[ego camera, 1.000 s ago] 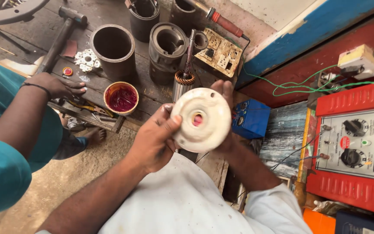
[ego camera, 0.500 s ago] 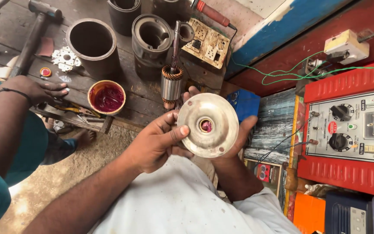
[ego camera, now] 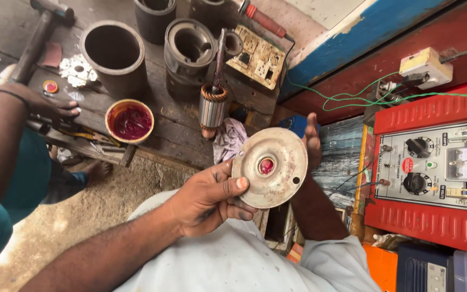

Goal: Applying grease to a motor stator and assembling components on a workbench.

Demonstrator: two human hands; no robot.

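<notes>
Left hand [ego camera: 206, 197] gripped the disc [ego camera: 269, 167], right hand [ego camera: 312, 141] open behind it; armature [ego camera: 212, 108] and red cup [ego camera: 129, 121] sat beyond the disc, unfitted.

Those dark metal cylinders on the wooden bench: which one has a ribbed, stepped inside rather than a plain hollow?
The middle dark metal cylinder, just above the copper-wound rotor. The big plain-bored cylinder left of it is smooth inside.
</notes>
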